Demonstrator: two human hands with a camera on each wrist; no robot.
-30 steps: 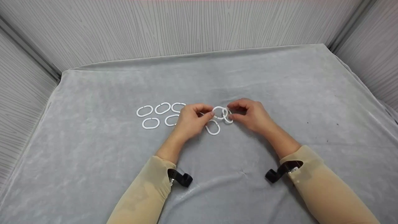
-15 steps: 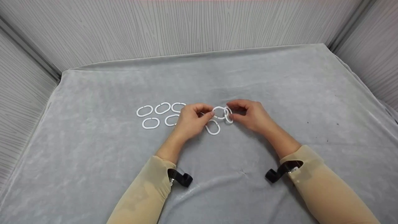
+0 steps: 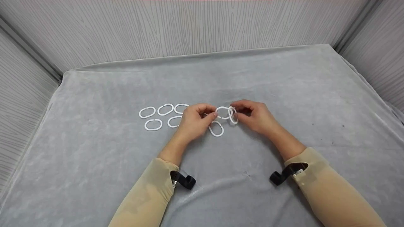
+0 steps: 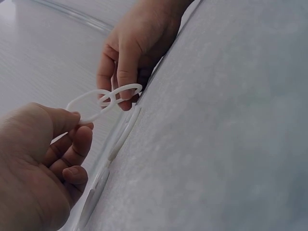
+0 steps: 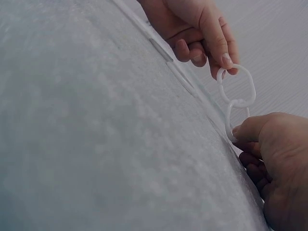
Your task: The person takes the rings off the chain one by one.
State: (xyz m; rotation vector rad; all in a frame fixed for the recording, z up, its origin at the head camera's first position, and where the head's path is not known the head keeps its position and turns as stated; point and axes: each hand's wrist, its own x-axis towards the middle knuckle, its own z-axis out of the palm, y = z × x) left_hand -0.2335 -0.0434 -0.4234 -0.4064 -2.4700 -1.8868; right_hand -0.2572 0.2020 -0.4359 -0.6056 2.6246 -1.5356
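Between thumb and forefinger, my left hand (image 3: 196,121) pinches a white oval ring (image 3: 223,108) by its left end. A second white oval ring (image 3: 234,122) is linked through it, and my right hand (image 3: 255,117) pinches that one. Both linked rings are held above the cloth, as the left wrist view shows, where the first ring (image 4: 89,95) and the second ring (image 4: 129,87) cross. A loose white ring (image 3: 222,130) lies on the cloth just below the left fingertips. Part of another white piece behind the left hand is mostly hidden.
Several white oval rings lie in two rows left of the left hand, among them a front one (image 3: 153,129) and a back one (image 3: 147,117); each has a small gap. Grey cloth (image 3: 221,195) covers the table. A wood-grain wall (image 3: 202,28) stands behind it.
The two linked rings have shifted and turned slightly between the hands, the right-hand ring now showing narrower. Both hands stay nearly where they were, and the loose rings lie unmoved.
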